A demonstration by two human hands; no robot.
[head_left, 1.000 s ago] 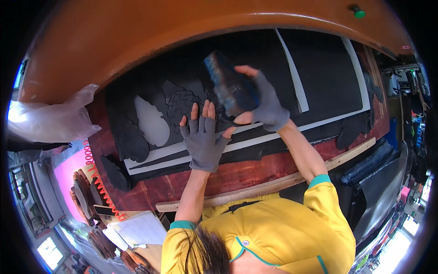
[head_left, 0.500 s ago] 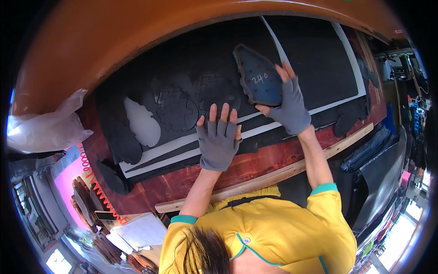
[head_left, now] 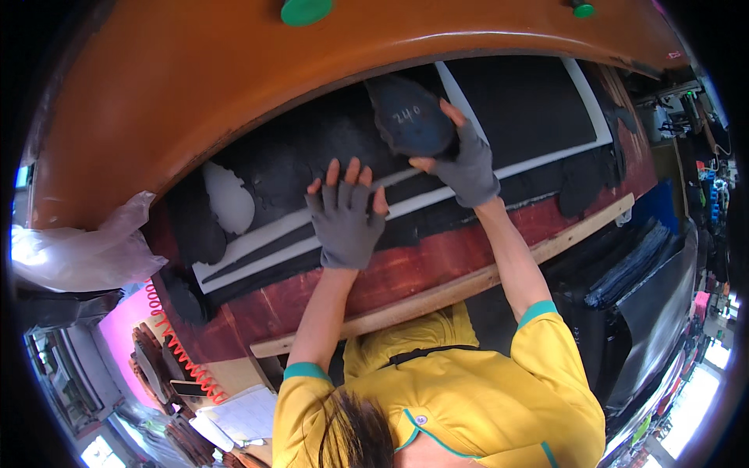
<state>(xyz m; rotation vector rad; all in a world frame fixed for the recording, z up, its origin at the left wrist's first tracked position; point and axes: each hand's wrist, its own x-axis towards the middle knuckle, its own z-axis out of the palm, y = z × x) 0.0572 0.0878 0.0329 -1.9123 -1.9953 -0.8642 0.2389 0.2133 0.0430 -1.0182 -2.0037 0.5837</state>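
Note:
Between thumb and fingers, my right hand (head_left: 466, 170) grips the right edge of a dark blue-black cutting die (head_left: 415, 118), shaped like a shoe sole and marked in pale handwriting. The die is over the black sheet material (head_left: 296, 168); whether it rests on it I cannot tell. My left hand (head_left: 345, 222), fingers spread, lies on the sheet and the white strip near its front edge, holding nothing. Both hands wear grey fingerless gloves. To the left, a pale sole-shaped patch (head_left: 228, 201) shows beside black cut pieces (head_left: 195, 226).
A large orange press beam (head_left: 257, 74) arches over the far side, with green knobs (head_left: 307, 9) on it. A wooden rail (head_left: 445, 295) edges the red table (head_left: 413, 269) nearest me. Plastic film (head_left: 86, 238) hangs at left; black sheets (head_left: 636, 257) are stacked at right.
The cutting die and my right hand have moved left and away from me. My left hand has shifted a little left. More of the orange beam shows, with green knobs in view.

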